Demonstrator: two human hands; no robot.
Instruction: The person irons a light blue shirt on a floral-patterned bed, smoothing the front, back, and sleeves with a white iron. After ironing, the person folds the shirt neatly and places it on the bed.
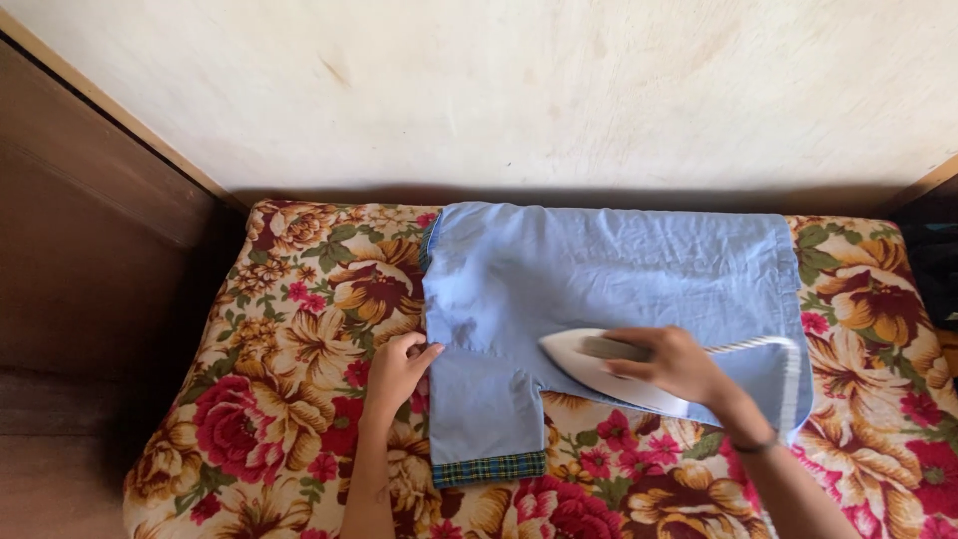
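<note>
Hands [397, 369] on pale-blue, plaid-trimmed shirt [609, 269], flat beneath white iron [599, 367].

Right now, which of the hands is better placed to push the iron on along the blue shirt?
The right hand: it grips the handle of the white iron on the blue shirt. The left hand only presses the sleeve edge flat.

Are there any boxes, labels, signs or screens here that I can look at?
No boxes, labels, signs or screens show.
Light blue cloth shirt: spread flat on the flowered cover, checked green trim on its sleeve.
White pointed iron: on the shirt, right hand gripping its handle.
Left hand: pressing the shirt's sleeve edge.
Flowered red and cream padded cover: against a plain cream wall.
</note>
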